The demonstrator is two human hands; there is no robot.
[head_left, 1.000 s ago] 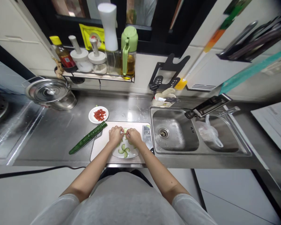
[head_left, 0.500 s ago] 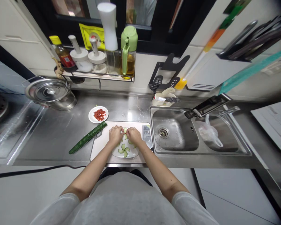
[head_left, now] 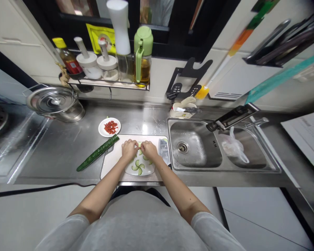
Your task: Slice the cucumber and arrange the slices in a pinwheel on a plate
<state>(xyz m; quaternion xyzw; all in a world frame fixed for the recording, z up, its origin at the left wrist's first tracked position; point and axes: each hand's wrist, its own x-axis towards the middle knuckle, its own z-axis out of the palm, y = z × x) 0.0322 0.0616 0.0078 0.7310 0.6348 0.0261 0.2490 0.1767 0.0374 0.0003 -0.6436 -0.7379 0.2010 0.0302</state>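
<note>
On a white cutting board lies a white plate with thin cucumber slices fanned into a flower at its near side. More slices show at the plate's far side, partly covered by my hands. My left hand is closed, its fingertips pinched at the slices there. Close beside it, my right hand is also closed, with thumb and finger on a cucumber slice. A wide-bladed knife rests at the board's right side. A long cucumber piece leans over the board's left edge.
Behind the cucumber stands a small plate of chopped red bits. A lidded steel pot is at the left. A double sink with a plastic bag lies right. Bottles and jars stand on a wall rack.
Both hands stay over the far side of the plate, fingers shifting only slightly at the slices. The whole view has moved a little.
</note>
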